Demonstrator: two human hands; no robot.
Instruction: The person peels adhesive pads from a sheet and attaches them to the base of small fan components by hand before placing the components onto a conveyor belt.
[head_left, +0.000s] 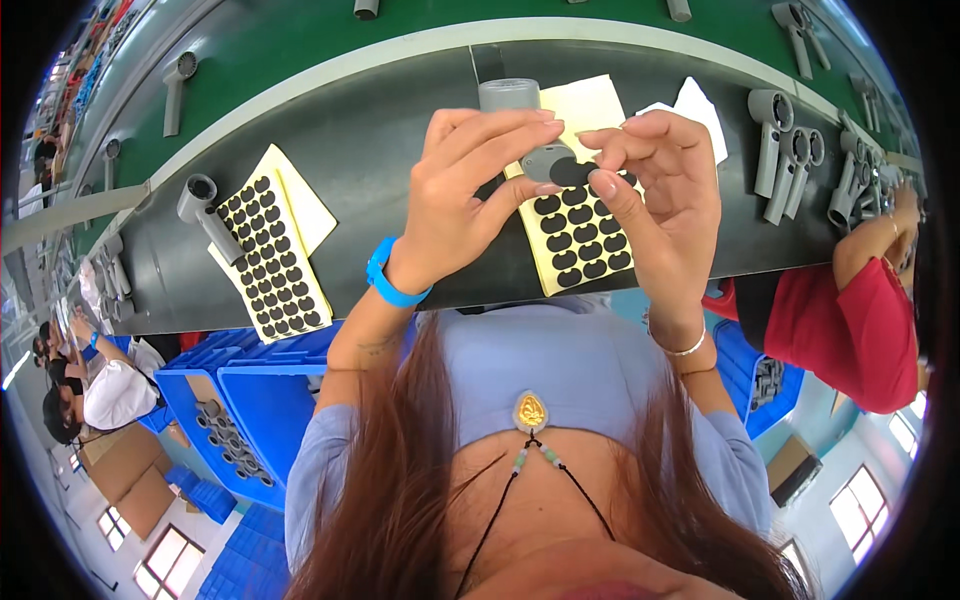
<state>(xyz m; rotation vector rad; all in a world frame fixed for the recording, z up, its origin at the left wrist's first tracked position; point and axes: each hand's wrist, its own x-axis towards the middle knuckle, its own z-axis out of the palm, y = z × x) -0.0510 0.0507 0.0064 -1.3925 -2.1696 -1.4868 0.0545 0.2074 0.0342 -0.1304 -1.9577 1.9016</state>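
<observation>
A grey plastic unit (543, 162) was held up over the dark workbench (380, 175), its flat rounded end turned to the wearer. The left hand (445, 195) gripped it from 9 o'clock, fingers above and thumb below. At the end's 4 o'clock edge was a black oval pad (569, 173), pinched by the thumb and a fingertip of the right hand (660, 185); whether pad and end touched, I could not tell. A grey cylindrical part (508, 95) showed towards 11 o'clock, its link to the unit hidden by the fingers.

The step in hand looked to be placing the pad on that end; the next move seemed to call for squaring its outline, then pressing it flat.

Towards 5 o'clock, beneath, lay a yellow pad sheet (540, 255); between 8 and 9 o'clock, a second pad sheet (271, 168) with a ring-headed handheld unit (222, 235) across its edge. Similar grey units (768, 150) stood at 3 o'clock
</observation>
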